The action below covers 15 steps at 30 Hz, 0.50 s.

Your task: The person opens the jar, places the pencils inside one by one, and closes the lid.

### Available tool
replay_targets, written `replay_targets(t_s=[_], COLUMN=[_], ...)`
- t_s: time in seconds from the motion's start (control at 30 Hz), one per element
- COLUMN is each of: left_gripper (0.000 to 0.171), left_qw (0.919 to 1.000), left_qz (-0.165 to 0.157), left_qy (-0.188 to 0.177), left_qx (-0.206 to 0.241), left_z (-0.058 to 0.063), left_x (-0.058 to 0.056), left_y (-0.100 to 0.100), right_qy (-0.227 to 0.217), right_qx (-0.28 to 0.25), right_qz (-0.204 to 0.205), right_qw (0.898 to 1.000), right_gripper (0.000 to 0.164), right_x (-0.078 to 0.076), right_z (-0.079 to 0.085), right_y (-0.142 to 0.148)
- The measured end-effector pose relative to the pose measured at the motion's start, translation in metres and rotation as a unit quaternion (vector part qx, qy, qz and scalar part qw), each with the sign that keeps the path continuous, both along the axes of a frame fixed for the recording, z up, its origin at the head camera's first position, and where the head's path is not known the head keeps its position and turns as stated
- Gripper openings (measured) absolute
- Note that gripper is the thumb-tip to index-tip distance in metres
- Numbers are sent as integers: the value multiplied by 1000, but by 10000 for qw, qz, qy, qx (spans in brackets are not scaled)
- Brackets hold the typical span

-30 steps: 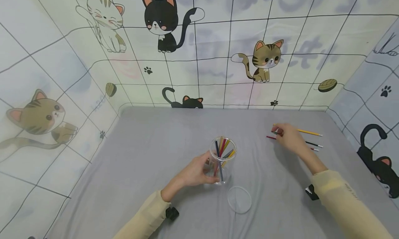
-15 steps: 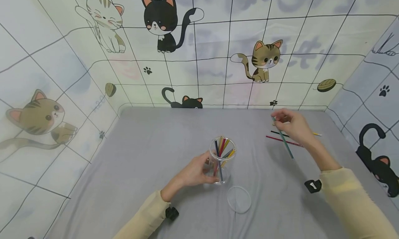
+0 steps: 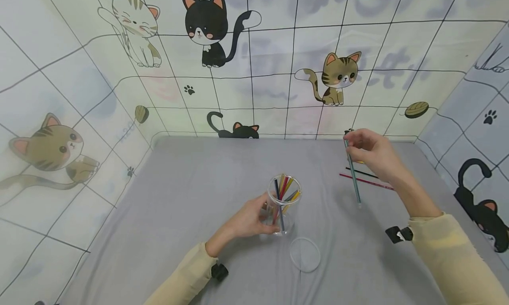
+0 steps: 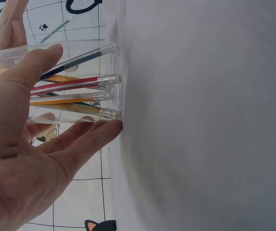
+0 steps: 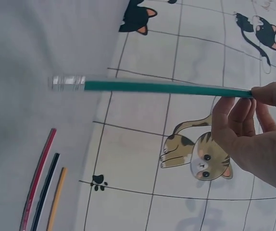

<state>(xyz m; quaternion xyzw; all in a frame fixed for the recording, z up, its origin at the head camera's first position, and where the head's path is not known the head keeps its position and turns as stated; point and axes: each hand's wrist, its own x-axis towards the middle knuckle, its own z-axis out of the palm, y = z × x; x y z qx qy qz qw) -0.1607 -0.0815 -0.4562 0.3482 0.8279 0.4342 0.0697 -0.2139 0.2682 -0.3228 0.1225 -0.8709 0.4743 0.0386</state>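
Note:
My left hand (image 3: pixel 248 217) grips a clear jar (image 3: pixel 292 216) standing on the cloth, thumb on one side and fingers on the other. Several pencils (image 4: pixel 75 85) lean inside it; in the left wrist view their eraser ends rest at the jar's bottom. Raised over the right part of the table, my right hand (image 3: pixel 375 157) pinches a green pencil (image 5: pixel 152 87) near its upper end. That pencil hangs nearly upright, eraser end down. Under it lie a red pencil (image 5: pixel 39 178), a black pencil (image 5: pixel 46 190) and a yellow pencil (image 5: pixel 57 197), partly hidden by the right hand in the head view.
A clear round lid (image 3: pixel 305 255) lies flat in front of the jar. Grey cloth (image 3: pixel 191 185) covers the table. Behind and at both sides rise fabric walls (image 3: pixel 274 88) printed with cats and grid lines.
My right hand has picked the green pencil up from beside the others, lifted it and swung it closer to upright. The left hand and jar stay where they were.

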Motion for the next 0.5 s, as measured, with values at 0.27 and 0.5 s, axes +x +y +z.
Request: replay_targets(t_s=[0.27, 0.5], left_gripper=[66, 65], left_qw=[10000, 10000], left_qz=[2, -4], left_qy=[62, 89], left_qx=[5, -11], left_z=[0, 1], left_x=[0, 0], left_y=[1, 1], right_qy=[-182, 20], right_qx=[-618, -1128], right_qz=[114, 144], right_qw=[9979, 9935], right_gripper=[22, 22], right_x=[9, 15], right_z=[19, 42], right_y=[-13, -25])
